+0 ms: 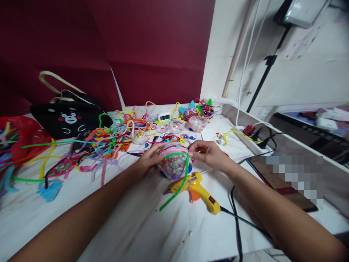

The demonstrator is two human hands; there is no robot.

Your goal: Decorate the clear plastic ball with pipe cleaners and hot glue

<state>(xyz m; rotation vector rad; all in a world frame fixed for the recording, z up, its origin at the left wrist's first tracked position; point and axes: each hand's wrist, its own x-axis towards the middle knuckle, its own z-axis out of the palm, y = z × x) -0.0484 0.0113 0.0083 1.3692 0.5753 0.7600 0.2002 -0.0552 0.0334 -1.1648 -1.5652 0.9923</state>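
Note:
A clear round ball [174, 166] with colourful filling stands on the table, its upper part wrapped in pink and other pipe cleaners. My left hand [152, 155] holds the ball from its left side, fingers curled against it. At the ball's right edge, my right hand [205, 153] pinches a green pipe cleaner [182, 186], which lies across the front of the ball and hangs down with a loose end. Just below the ball, a yellow hot glue gun [201, 189] lies on its side, partly behind the green strand.
Many loose pipe cleaners [128, 125] are heaped at the left, near a black bag [68, 118] and a red plastic bag [24, 140]. Finished figures [195, 109] and a small digital clock [164, 117] stand behind. A power strip [255, 143] and the glue gun's cable [242, 219] are at the right.

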